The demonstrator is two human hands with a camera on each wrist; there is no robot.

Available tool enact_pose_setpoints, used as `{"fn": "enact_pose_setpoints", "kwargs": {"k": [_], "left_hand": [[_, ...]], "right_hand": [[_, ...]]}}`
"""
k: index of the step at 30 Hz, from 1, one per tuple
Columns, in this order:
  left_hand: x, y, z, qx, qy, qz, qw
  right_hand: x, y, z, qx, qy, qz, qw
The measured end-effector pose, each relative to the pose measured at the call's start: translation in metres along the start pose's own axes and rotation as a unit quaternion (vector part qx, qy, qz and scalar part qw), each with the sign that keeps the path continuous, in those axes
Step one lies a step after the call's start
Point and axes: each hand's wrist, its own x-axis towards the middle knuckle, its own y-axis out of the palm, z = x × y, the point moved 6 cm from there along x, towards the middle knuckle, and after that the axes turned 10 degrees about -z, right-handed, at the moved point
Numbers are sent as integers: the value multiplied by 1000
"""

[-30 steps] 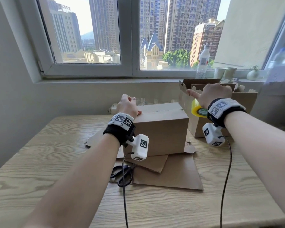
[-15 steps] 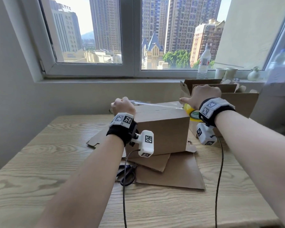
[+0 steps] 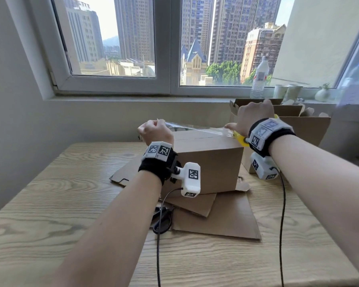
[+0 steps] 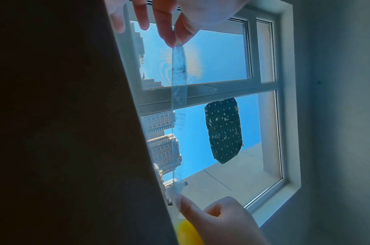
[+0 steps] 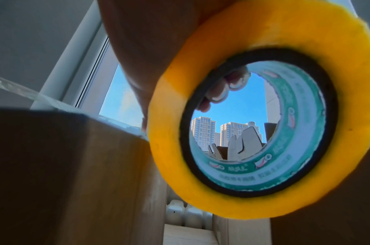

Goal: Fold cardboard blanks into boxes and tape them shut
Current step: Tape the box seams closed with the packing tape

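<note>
A: Head view first: where is the closed brown cardboard box [image 3: 207,160]?

B: On flat brown cardboard blanks [image 3: 216,218] on the pale wooden table [image 3: 50,204]. A strip of clear tape [image 3: 195,127] spans just above its top seam.

A: And the hands?

B: The left hand [image 3: 155,131] pinches the strip's free end; the right hand [image 3: 254,118] grips the yellow tape roll [image 3: 239,139] at the box's right top edge. Black scissors [image 3: 162,221] lie near the blanks.

A: Left wrist view?

B: Thumb and fingers [image 4: 167,33] pinch the tape, which runs taut to the right hand beside the dark box wall [image 4: 64,132].

A: Right wrist view?

B: Fingertips [image 5: 221,92] curl through the roll's teal-lined core; the roll sits just beside the box corner.
</note>
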Motion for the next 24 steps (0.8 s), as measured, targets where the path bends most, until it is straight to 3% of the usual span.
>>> {"fn": "enact_pose_setpoints", "kwargs": {"k": [11,14,20,24], "left_hand": [[9,1,10,21,-20,-8,1000],[7,0,10,36,-21,19,999],[19,7,22,33,-121,102,987],[11,10,17,22,-128,142,981]], "right_hand": [[6,0,-6,6,3,5,1000],[7,0,-6,2,3,7,1000],[1,12,-3,-12,-7,3,1000],[-3,17,-4,-3,3,7,1000]]}}
